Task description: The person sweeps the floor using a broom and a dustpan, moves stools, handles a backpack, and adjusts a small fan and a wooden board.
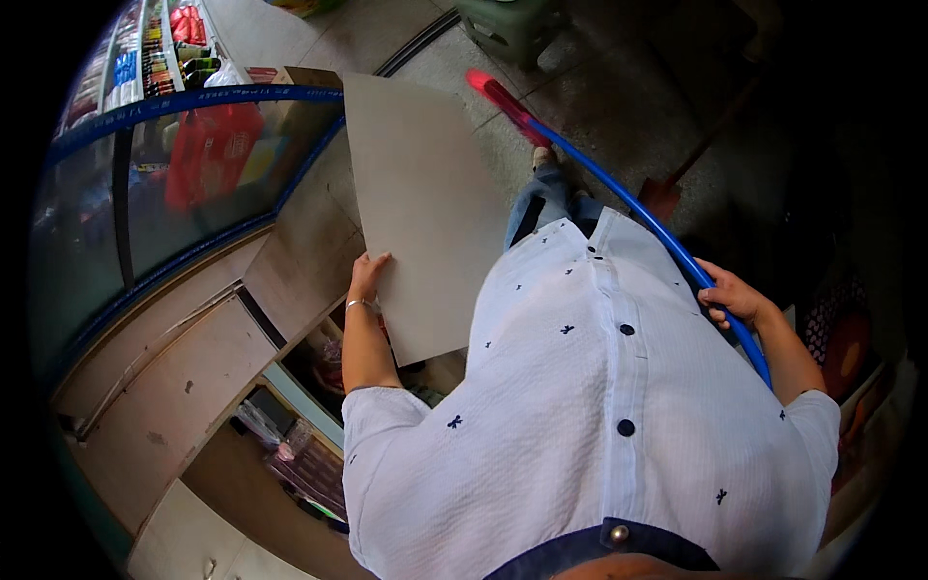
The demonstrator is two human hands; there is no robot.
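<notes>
My left hand [366,277] grips the left edge of a large pale flat panel [416,193], thumb on its face and fingers around the edge. The panel stands between the counter and my body; I cannot tell whether it is fixed at any side. In my right hand [730,293] is the blue handle of a broom [619,188], fingers wrapped around it. The handle slants forward past my right side. Its red broom head [505,106] is down at the floor in front of my foot.
On the left runs a glass display counter [203,193] with blue edging and packaged goods inside. Below it are shelves with bagged items [290,440]. A green stool [512,29] stands ahead. A reddish long-handled dustpan or shovel [660,198] is right of the broom, in shadow.
</notes>
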